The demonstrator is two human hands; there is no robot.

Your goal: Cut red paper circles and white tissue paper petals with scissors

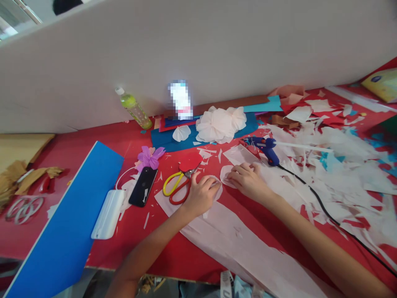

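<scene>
My left hand (203,194) rests over the near edge of a long pale pink paper strip (245,236), its fingers bent onto a pale paper petal (218,191). Just to the right, my right hand (248,179) has its fingertips together on a second pale paper petal (226,174). The undersides of both petals are hidden by my fingers. Scissors (177,186) with one yellow and one red handle lie beside my left hand, their blades partly under a red round piece (190,162). Behind my hands sits a large white paper flower (218,124).
A blue glue gun (263,147) with a black cord lies right of my hands, near heaped white paper scraps (341,165). To the left are a black phone (143,186), a purple flower (150,157), a white device (108,215) and a blue board (71,223). A bottle (135,108) leans by the partition.
</scene>
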